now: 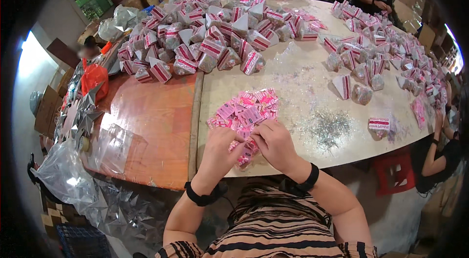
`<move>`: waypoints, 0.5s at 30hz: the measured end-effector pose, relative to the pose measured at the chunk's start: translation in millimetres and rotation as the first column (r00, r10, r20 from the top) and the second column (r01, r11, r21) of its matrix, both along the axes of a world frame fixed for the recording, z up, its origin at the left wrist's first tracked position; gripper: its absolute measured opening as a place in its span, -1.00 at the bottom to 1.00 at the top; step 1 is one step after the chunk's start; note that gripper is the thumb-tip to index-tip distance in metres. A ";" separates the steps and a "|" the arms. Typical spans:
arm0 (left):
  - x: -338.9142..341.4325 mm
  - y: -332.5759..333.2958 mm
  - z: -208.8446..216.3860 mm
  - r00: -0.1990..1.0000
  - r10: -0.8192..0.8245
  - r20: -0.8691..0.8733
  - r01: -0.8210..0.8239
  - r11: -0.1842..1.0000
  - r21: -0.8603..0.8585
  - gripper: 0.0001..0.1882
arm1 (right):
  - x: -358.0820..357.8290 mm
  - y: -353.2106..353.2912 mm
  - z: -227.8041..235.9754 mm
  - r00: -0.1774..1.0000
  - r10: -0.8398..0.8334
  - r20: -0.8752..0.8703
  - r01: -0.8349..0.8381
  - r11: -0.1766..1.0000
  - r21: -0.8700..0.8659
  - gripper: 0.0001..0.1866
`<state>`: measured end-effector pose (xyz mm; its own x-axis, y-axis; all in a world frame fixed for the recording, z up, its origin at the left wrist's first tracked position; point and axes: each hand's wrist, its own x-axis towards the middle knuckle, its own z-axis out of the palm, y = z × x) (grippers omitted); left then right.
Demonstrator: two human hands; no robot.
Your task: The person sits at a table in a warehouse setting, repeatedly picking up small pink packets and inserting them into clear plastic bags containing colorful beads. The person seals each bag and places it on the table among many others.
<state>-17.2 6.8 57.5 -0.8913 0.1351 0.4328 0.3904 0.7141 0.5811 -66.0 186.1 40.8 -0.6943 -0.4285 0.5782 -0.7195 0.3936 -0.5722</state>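
Observation:
My left hand (225, 148) and my right hand (275, 145) meet over the near end of a pile of small pink printed tags (250, 116). Thumbs and fingers of both hands are pinched together around what looks like one pink tag (247, 145), partly hidden by the fingertips. Beyond my fingers, the rest of the pile spreads loosely on the pale tabletop (303, 153). Black bands circle both of my wrists.
A large heap of glittery wedge-shaped ornaments (210, 47) covers the far side, with another heap (364, 60) to the right. Silver tinsel shreds (326, 128) lie right of my hands. An orange board (151, 126) adjoins at left; clear plastic bags (66, 167) hang there. Other people sit around the table.

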 end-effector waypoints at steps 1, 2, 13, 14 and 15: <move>0.3 -1.5 -1.1 0.999 -0.003 0.049 0.000 0.998 0.066 -0.88 | 0.6 1.3 2.9 1.000 0.009 -0.023 -0.010 1.000 -0.005 -0.93; -0.4 -2.5 -3.9 0.997 0.016 0.074 -0.025 0.993 0.119 -0.88 | 0.8 2.5 4.4 0.999 0.019 -0.045 -0.020 1.000 -0.011 -0.93; -1.0 2.5 5.1 0.999 0.036 0.026 -0.039 0.992 0.122 -0.89 | 1.1 2.6 5.9 0.981 0.050 -0.188 -0.009 0.977 0.215 -0.86; -0.5 2.5 6.1 0.998 0.036 0.042 -0.042 0.987 0.158 -0.89 | 0.5 2.4 8.8 0.974 0.046 -0.224 0.003 0.977 0.213 -0.86; -0.1 3.0 7.2 0.998 0.035 0.058 -0.046 0.980 0.194 -0.89 | 0.1 1.8 9.0 0.967 0.041 -0.250 0.007 0.982 0.188 -0.85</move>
